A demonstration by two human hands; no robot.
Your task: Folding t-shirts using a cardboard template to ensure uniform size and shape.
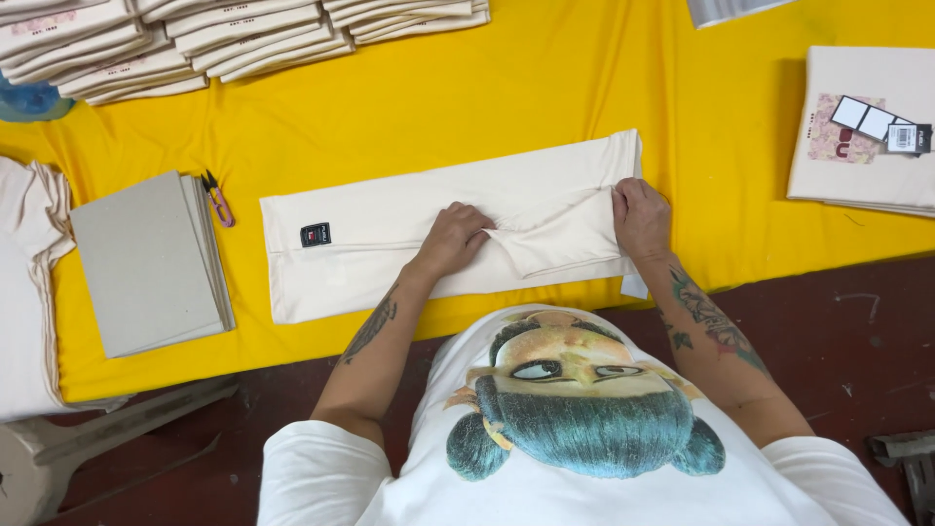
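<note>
- The cream garment (pixel 390 229) lies folded into a long band across the middle of the yellow tablecloth (pixel 545 88), running from 9 o'clock to 3 o'clock, with a small dark label (pixel 315 235) near its left end.
- The left hand (pixel 453 239) rests on the band's centre, fingers curled and pressing the cloth down, closed on nothing.
- The right hand (pixel 641 216) sits at the band's 3 o'clock end, fingers clenched on the folded sleeve (pixel 545 244) edge, which runs as a flap toward the left hand.
- To do this fold well, it seems best that the pinned hand holds the cloth flat while the gripped edge is laid parallel with the band's long sides, so no crease forms.
- At 9 o'clock, a stack of grey card sheets (pixel 146 263) lies apart from the band, with small snips (pixel 218 200) just beside it.
- At 11 o'clock, rows of folded garments (pixel 195 39) line the far edge; at 2 o'clock lies 1 more folded pile (pixel 857 175) with tags (pixel 881 125) on top.
- Open yellow cloth lies above the band toward 12 o'clock; the near table edge runs close below it at 6 o'clock.
</note>
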